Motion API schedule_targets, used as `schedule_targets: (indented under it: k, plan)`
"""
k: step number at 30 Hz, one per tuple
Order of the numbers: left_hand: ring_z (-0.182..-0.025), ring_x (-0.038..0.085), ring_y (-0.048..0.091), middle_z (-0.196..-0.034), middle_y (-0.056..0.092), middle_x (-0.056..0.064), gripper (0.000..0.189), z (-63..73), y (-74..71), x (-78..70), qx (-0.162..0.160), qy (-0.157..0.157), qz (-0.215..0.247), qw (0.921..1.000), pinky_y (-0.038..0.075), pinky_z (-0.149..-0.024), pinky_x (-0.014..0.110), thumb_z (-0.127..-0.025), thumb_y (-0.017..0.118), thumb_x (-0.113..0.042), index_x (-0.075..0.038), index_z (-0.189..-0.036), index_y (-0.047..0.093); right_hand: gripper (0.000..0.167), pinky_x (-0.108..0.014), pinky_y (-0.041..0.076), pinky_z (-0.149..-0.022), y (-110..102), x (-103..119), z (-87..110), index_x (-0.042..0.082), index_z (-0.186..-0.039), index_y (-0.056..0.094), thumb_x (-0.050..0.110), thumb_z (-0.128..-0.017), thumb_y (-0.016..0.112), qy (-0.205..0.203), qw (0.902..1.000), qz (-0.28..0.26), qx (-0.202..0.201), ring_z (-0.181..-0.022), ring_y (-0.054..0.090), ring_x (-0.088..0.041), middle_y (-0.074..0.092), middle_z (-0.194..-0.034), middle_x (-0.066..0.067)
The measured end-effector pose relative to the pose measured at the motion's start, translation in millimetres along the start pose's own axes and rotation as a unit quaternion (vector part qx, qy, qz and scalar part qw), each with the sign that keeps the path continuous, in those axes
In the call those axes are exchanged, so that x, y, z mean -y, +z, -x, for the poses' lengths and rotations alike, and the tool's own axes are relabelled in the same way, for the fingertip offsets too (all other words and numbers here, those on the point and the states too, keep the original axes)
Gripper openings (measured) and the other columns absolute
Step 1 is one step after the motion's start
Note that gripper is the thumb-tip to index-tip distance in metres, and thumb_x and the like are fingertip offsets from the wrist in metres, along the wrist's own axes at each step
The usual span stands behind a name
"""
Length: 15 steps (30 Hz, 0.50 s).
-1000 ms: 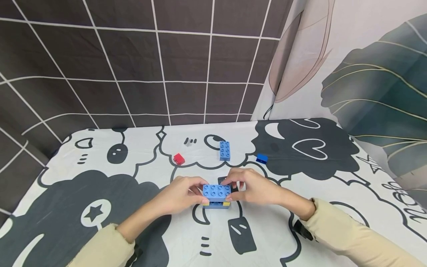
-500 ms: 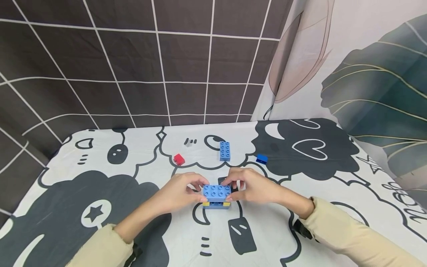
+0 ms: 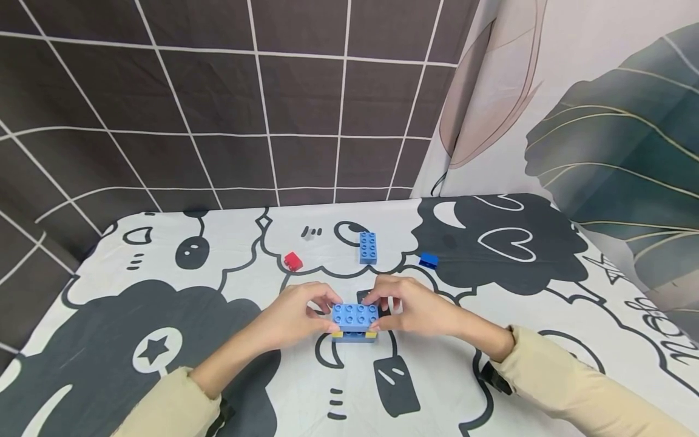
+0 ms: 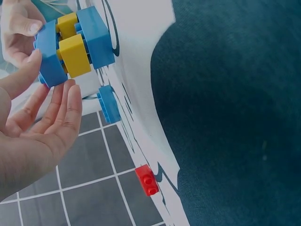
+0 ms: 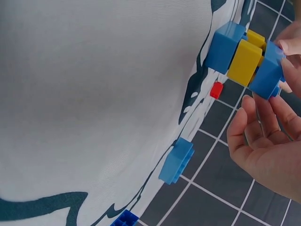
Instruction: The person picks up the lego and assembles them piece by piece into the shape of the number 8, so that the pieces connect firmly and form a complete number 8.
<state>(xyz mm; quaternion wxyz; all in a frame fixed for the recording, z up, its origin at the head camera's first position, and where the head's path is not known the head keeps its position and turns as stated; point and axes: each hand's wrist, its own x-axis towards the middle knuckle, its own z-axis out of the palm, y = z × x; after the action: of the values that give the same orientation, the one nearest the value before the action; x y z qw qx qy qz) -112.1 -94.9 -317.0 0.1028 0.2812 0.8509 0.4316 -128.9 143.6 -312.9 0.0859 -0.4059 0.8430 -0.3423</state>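
A small stack of building bricks stands on the cloth in front of me. On top is a light blue brick (image 3: pixel 355 317) with round studs, gripped at its left end by my left hand (image 3: pixel 297 314) and at its right end by my right hand (image 3: pixel 412 307). Thumbs press its near side while fingertips reach behind it. Beneath it are two yellow bricks (image 4: pixel 75 56), a gap between them, plainest in both wrist views. A second light blue brick (image 4: pixel 95 37) forms the base. In the head view the upper brick and fingers hide most of the yellow ones.
Behind the stack lie a red brick (image 3: pixel 293 261) to the left, another light blue brick (image 3: pixel 368 247) in the middle and a darker blue brick (image 3: pixel 428 260) to the right. A printed cloth (image 3: pixel 448 370) covers the table. A dark gridded curtain (image 3: pixel 218 97) hangs behind.
My left hand's fingers have risen slightly and its thumb has moved up a little on the top brick's end. The right hand, the stack and the loose bricks keep their places.
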Motion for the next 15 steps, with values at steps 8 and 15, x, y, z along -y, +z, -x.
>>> schedule_targets:
  k: [8,15]
  plan:
    - [-0.084,0.018,0.058,-0.092,0.063,0.001,0.028,-0.1,1.4,1.0,0.001,0.006,0.013,0.9999,0.052,-0.074,0.032,-0.071,0.077,-0.007,-0.005,-0.096,0.063,0.029,-0.030,0.047,-0.060,2.4,0.8,1.7,0.005,-0.099,0.067,0.007,-0.072,0.076,-0.001,1.0000,0.005,-0.008,-0.073,0.051,-0.014,0.054,-0.080,0.002]
    - [-0.083,0.018,0.058,-0.091,0.063,0.000,0.028,0.4,2.3,0.6,0.000,0.000,0.012,0.9999,0.052,-0.075,0.033,-0.072,0.076,-0.006,-0.006,-0.096,0.063,0.029,-0.030,0.047,-0.060,2.9,-0.7,1.8,0.005,-0.099,0.067,0.007,-0.072,0.077,-0.006,0.9999,0.003,-0.011,-0.073,0.051,-0.014,0.054,-0.080,0.002]
